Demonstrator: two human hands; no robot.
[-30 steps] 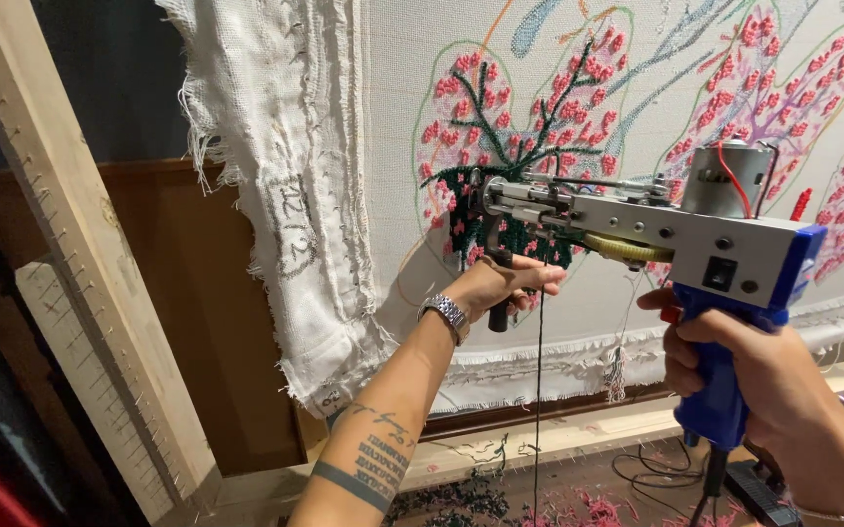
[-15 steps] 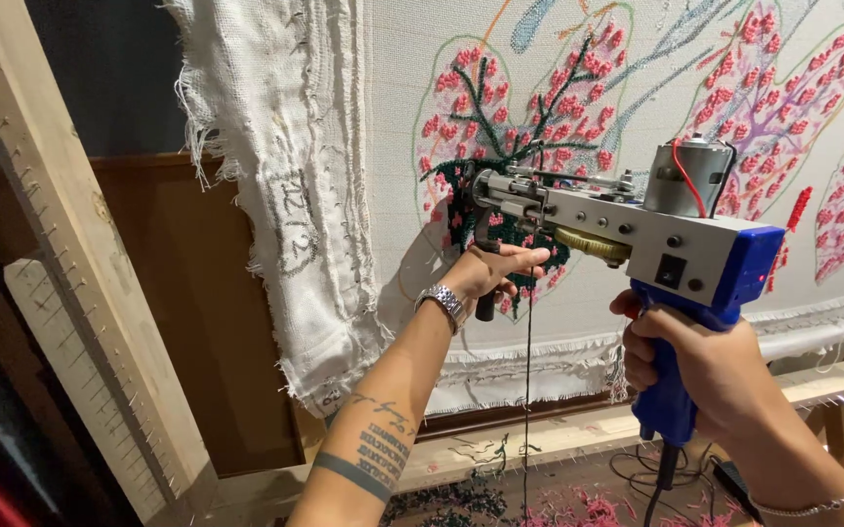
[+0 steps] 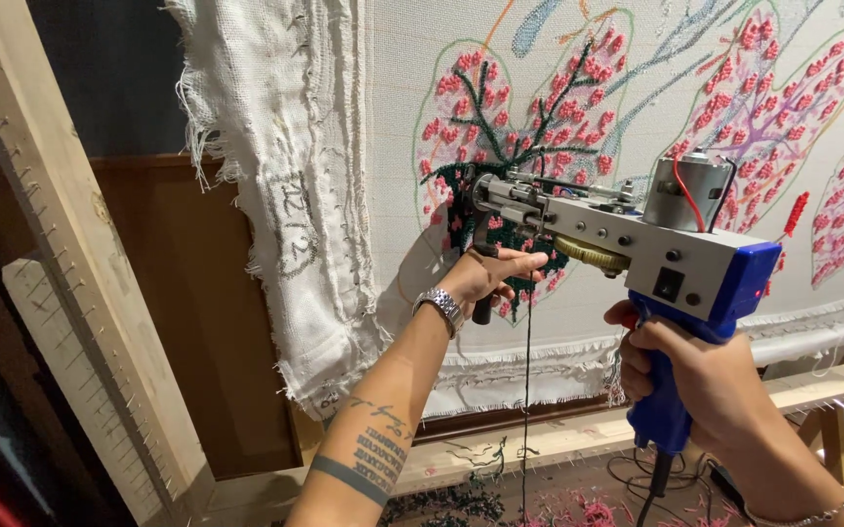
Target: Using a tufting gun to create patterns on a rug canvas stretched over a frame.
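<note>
Tufting gun (image 3: 637,244) work is being carried on against the stretched backing cloth (image 3: 402,117), the needle end being pressed into the dark green patch of the pink leaf motif (image 3: 500,127). Compared with a second ago, the gun is being shown a little lower and further left along that patch, so the green fill is probably being extended. The right hand (image 3: 695,376) is being kept clamped on the blue grip, and the left hand (image 3: 490,278) closed around the black front handle.

The tufting gun's (image 3: 627,239) needle tip is hidden; its cord (image 3: 648,488) runs off the bottom edge.
</note>
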